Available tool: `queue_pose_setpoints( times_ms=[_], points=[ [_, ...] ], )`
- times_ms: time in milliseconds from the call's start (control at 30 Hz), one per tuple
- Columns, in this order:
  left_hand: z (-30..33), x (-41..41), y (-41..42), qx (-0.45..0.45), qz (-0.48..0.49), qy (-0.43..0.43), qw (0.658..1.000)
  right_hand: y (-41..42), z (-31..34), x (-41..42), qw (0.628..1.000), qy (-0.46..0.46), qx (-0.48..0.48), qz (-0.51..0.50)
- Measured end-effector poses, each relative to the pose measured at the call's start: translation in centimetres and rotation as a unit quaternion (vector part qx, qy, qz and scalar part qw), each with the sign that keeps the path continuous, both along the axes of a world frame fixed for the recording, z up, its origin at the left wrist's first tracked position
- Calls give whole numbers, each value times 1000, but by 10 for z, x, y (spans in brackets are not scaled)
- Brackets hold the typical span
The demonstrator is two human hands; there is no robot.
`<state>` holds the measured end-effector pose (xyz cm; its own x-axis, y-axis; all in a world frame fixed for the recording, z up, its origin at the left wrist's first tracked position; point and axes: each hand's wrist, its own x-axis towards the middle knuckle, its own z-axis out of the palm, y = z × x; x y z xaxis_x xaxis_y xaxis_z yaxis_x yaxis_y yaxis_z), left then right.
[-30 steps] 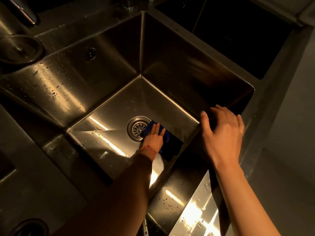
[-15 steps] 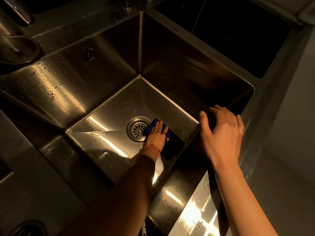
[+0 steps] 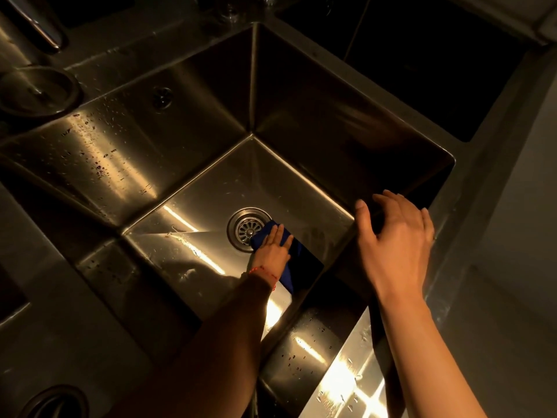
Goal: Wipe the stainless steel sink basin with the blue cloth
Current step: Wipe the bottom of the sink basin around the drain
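Note:
The stainless steel sink basin [image 3: 193,212] is deep and square, with water drops on its left wall. A round drain strainer [image 3: 247,229] sits in the middle of its floor. My left hand [image 3: 272,250] presses flat on the blue cloth [image 3: 297,254] on the basin floor, fingers reaching over the drain's right edge. The cloth's right part lies in shadow. A red string circles that wrist. My right hand [image 3: 398,239] rests with spread fingers on the basin's right rim, holding nothing.
A round metal lid [image 3: 36,92] and a tap [image 3: 39,28] sit on the counter at upper left. An overflow hole [image 3: 162,97] is in the left wall. A second dark basin [image 3: 422,55] lies behind. Another round opening [image 3: 57,402] shows at lower left.
My left hand has slid the blue cloth left and up the basin floor, from beside the drain onto its right edge. My right hand has stayed on the rim.

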<state>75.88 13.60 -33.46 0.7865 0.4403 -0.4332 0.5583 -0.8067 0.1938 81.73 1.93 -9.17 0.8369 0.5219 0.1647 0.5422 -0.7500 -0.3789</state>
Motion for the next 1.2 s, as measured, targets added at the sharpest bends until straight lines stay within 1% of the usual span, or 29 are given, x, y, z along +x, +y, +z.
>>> queue_pose_setpoints(
  times_ms=[100, 267, 367, 533, 667, 733, 800, 900, 1033, 1100, 1200],
  points=[
    [5, 11, -3, -7, 19, -9, 1000, -1, 0, -1, 1000, -2, 3, 1],
    [7, 7, -1, -21, 14, -12, 1000, -2, 1, -1, 1000, -1, 11, 5],
    [5, -5, 4, -41, -23, 7, 999, -1, 1, -1, 1000, 2, 11, 3],
    [10, -13, 17, -26, -125, 62, 990, -1, 3, -1, 1000, 8, 5, 2],
    [20, -17, 31, -50, -195, 80, 976, 0, 4, -1, 1000, 11, 4, 4],
    [24, -21, 35, -71, -205, 74, 973, 0, 4, -1, 1000, 13, 4, 1],
    [29, -22, 33, -76, -193, 58, 976, -1, 4, -1, 1000, 13, 4, 1],
    [32, -24, 23, -69, -115, 26, 991, 0, 5, -2, 1000, 13, 5, 2],
    [24, -29, -1, -37, -56, 53, 996, 0, 4, -1, 1000, 14, 5, 5],
    [20, -31, -9, -32, -29, 52, 998, -1, 3, -1, 1000, 13, 6, 6],
    [20, -32, -13, -40, -18, 43, 998, 0, 3, -1, 1000, 12, 10, 5]
  ],
)
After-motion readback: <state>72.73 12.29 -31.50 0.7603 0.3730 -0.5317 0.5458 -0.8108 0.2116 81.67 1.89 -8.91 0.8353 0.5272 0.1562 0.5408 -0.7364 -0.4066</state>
